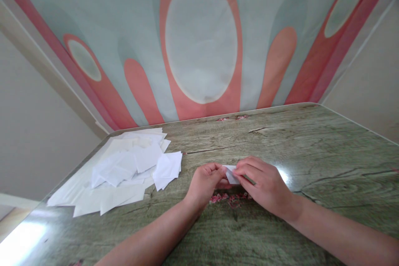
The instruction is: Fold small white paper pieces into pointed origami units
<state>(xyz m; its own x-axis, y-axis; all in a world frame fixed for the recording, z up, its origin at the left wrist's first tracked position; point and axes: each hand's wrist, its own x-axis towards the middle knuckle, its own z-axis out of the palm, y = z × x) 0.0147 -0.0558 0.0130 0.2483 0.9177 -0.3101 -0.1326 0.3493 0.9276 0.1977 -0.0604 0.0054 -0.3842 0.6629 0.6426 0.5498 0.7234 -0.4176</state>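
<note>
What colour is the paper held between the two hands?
White. The paper, held by the left hand and right hand, shows in the head view.

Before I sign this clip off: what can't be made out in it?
In the head view:
Small white paper: its ends, partly covered by left hand and right hand.
Paper pile: most lower sheets, under upper ones.
Left forearm: cut off by bottom edge.
Right forearm: cut off at lower right corner.
Table: near side, below bottom edge.

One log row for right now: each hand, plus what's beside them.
left hand: pinching small white paper | right hand: pinching same paper | table: loose paper pile left of hands
</note>
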